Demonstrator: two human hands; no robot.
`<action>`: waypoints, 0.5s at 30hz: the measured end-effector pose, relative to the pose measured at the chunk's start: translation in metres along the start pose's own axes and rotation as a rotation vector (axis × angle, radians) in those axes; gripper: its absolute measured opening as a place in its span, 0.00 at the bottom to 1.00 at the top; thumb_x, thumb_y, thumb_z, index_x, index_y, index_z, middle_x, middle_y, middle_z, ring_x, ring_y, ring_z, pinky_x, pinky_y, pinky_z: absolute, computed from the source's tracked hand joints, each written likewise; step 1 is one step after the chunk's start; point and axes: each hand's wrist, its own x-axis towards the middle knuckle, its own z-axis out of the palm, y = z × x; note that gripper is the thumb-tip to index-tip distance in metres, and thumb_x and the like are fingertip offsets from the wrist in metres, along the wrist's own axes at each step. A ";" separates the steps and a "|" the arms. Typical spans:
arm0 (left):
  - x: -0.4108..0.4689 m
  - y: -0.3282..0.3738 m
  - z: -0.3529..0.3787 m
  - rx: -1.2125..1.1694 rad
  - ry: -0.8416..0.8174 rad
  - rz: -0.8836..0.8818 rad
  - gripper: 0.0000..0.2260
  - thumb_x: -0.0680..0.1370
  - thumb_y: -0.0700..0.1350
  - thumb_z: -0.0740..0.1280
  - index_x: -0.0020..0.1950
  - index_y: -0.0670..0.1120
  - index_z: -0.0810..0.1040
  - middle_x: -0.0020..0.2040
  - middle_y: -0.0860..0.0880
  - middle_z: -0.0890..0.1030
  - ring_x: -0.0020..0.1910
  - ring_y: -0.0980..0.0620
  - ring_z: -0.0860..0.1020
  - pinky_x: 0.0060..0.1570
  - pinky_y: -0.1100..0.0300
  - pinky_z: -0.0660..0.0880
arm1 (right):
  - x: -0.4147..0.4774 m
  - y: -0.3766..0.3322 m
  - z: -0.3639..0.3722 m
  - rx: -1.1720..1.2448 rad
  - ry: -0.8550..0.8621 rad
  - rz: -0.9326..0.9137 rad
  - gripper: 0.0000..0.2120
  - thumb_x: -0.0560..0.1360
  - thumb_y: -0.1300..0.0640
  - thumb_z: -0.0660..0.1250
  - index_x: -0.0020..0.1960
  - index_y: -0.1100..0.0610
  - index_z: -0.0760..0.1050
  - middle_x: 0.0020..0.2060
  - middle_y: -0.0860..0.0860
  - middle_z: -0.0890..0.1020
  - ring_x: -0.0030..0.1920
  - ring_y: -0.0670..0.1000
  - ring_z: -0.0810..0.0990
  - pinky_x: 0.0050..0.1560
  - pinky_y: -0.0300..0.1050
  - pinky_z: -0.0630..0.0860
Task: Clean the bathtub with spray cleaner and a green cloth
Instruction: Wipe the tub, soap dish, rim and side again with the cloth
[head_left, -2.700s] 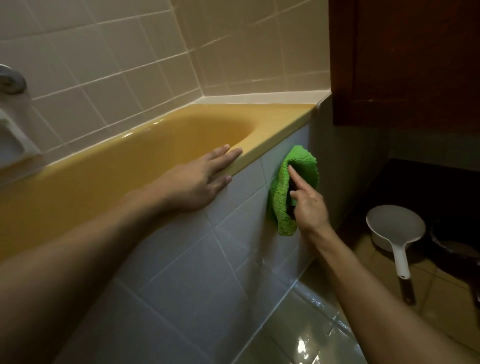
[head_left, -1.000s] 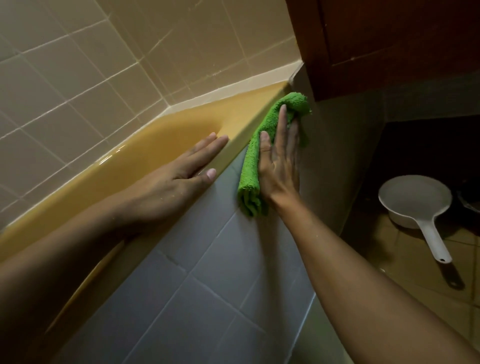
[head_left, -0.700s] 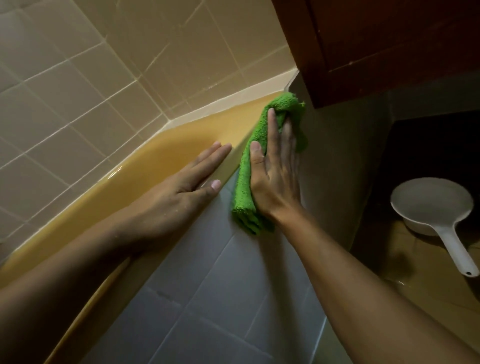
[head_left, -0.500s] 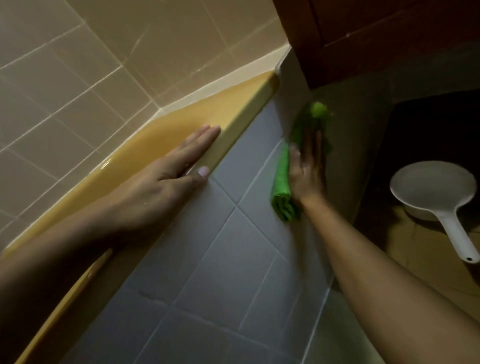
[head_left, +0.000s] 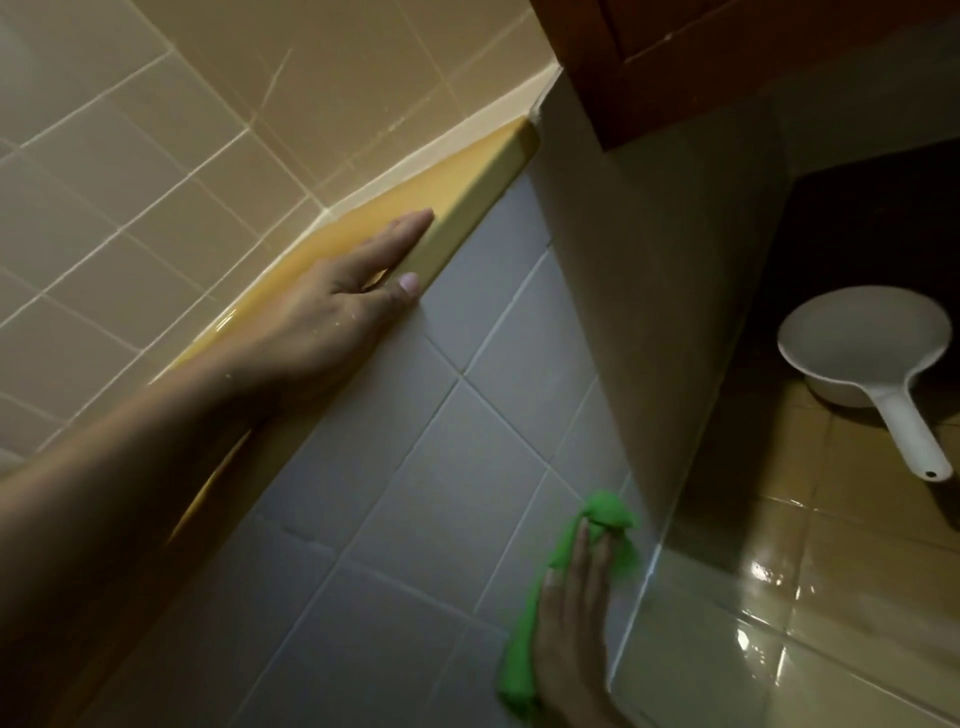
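— Across the upper left, we're looking at beige wall tiles (head_left: 156, 156), with the yellow bathtub (head_left: 467, 192) rim running diagonally beneath them. What are we getting below?
— We're seeing a grey tiled side panel (head_left: 415, 493) dropping from the rim to the floor. Glossy floor tiles (head_left: 841, 597) are catching light at lower right. A dark wooden cabinet (head_left: 727, 52) is hanging over the top right.
— Anything sitting on the floor?
— A white dipper (head_left: 862, 348) is lying there by the dark corner, handle pointing down-right, well apart from both hands.
— Hands?
— We're laying our left hand (head_left: 332, 317) flat on the rim, fingers straight and together, thumb hanging over the front edge. It's gripping nothing. Small wet specks are showing on its back.
— And the other?
— We're pressing our right hand (head_left: 571, 623) low on the panel, near the seam where panel and floor are meeting. Fingers are lying straight, not curling: a flat press, no pinch.
— Cloth location?
— We're pinning the green cloth (head_left: 609, 514) under that hand, between the fingers and the grey tiles. It's bunching out past the fingertips and trailing down along the hand's left side.
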 end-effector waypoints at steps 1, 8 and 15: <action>-0.004 0.003 -0.001 0.013 0.004 -0.014 0.23 0.86 0.46 0.60 0.81 0.59 0.62 0.79 0.65 0.60 0.76 0.71 0.57 0.72 0.76 0.51 | -0.003 -0.018 0.005 0.000 0.071 -0.096 0.29 0.86 0.43 0.41 0.83 0.56 0.49 0.83 0.54 0.45 0.82 0.58 0.48 0.79 0.45 0.46; -0.045 0.011 -0.009 -0.030 0.060 -0.103 0.20 0.87 0.44 0.57 0.79 0.56 0.66 0.76 0.64 0.63 0.67 0.73 0.61 0.56 0.88 0.54 | 0.052 -0.167 -0.031 0.013 -0.006 -0.341 0.30 0.83 0.41 0.43 0.83 0.44 0.40 0.82 0.47 0.36 0.81 0.51 0.34 0.80 0.59 0.38; -0.073 0.002 -0.013 -0.088 0.046 -0.177 0.20 0.84 0.52 0.56 0.76 0.65 0.66 0.74 0.69 0.65 0.69 0.70 0.64 0.68 0.69 0.57 | 0.113 -0.177 -0.051 -0.125 0.034 -0.408 0.29 0.83 0.41 0.42 0.83 0.43 0.40 0.83 0.51 0.42 0.82 0.53 0.39 0.81 0.59 0.46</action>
